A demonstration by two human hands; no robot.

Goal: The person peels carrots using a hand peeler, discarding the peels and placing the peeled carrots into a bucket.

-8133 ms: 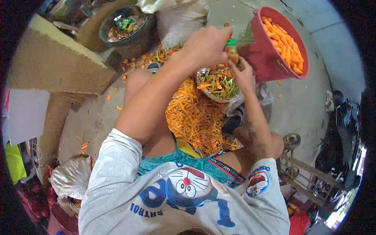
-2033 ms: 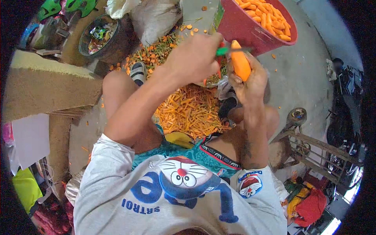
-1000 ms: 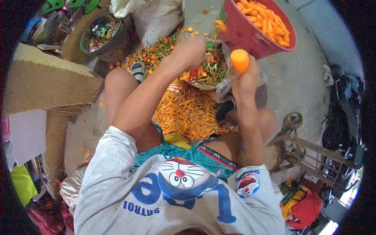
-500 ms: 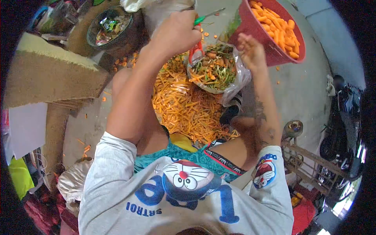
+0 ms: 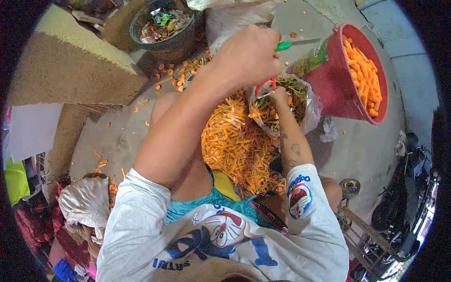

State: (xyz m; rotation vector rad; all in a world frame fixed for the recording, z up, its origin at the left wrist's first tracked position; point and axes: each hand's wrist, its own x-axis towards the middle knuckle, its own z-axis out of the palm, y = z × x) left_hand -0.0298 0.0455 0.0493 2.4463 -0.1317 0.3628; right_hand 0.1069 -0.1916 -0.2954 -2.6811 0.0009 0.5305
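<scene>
My left hand is closed around a green-handled knife, its thin blade pointing right toward the bucket. Below it stands a clear plastic bag filled with carrot tops and whole carrots. A red strip shows at the bag's near left edge. Reaching into this bag, my right hand is among the greens, and its fingers are hidden. A heap of peeled carrot strips lies between my legs, left of the bag.
A red bucket of peeled carrots tilts at the right. A dark bin with wrappers stands upper left, beside a whitish sack. Carrot pieces litter the floor. A brown block is at the left.
My right hand has gone from beside the bag down into it. My left hand still holds the knife. The camera view has shifted, and the bucket now shows lower and farther right.
</scene>
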